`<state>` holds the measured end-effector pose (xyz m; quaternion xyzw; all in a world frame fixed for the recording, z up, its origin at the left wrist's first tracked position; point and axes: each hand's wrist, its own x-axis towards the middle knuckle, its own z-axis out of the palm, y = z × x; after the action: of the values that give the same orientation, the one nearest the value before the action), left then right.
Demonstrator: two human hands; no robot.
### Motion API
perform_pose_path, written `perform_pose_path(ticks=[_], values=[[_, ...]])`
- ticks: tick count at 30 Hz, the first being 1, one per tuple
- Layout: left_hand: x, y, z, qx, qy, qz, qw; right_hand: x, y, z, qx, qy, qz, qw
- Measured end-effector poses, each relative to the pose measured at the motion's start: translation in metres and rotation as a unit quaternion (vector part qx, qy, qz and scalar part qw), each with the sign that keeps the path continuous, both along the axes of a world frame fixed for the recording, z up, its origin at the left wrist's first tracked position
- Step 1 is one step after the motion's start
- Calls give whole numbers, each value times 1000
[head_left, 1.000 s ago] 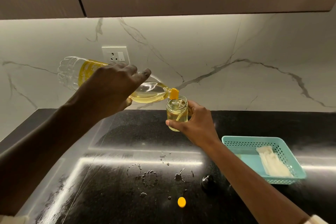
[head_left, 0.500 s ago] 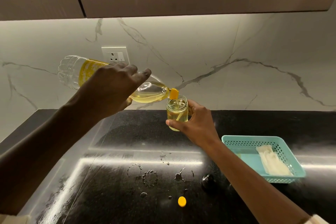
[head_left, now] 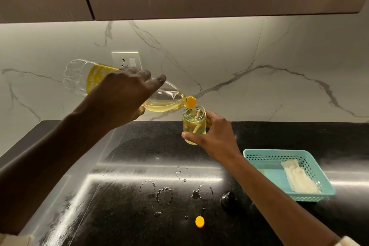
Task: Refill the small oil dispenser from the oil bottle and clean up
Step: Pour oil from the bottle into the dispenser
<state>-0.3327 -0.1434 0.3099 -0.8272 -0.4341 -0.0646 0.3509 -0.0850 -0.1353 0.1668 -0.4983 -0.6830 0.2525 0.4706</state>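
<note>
While the left hand (head_left: 121,96) reaches forward and up from the lower left with its forearm stretched long, it grasps the oil bottle (head_left: 127,88) around the middle, fingers draped over the top and thumb beneath. The bottle lies tipped almost level, base raised toward the wall socket (head_left: 126,60) and orange neck (head_left: 191,102) angled down to the right. Pale yellow oil pools in the bottle's shoulder. The neck sits right at the open mouth of the small oil dispenser (head_left: 194,124), a clear glass jar partly filled with oil. The right hand (head_left: 215,136) comes in from the lower right, wrist bent slightly, and clasps the jar from the right and below, thumb across its front and fingers wrapped behind; the jar is held upright above the back middle of the black countertop (head_left: 139,146), clear of the surface. On the countertop toward its front edge lie scattered oil droplets (head_left: 165,193), a small orange cap (head_left: 199,221) and a dark round lid (head_left: 228,197) just beside the right forearm. Toward the right edge sits a teal perforated basket (head_left: 311,195) holding a folded white cloth (head_left: 299,179).
</note>
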Motion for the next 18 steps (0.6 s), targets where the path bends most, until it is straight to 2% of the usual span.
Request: perform_pose_path(ticks=[11, 18], values=[[0, -6, -4, -28, -44, 18, 998, -2, -2, 2, 1, 10, 1, 1000], [-2, -9, -25, -122, -173, 24, 977, 0, -4, 2, -9, 19, 10, 1000]])
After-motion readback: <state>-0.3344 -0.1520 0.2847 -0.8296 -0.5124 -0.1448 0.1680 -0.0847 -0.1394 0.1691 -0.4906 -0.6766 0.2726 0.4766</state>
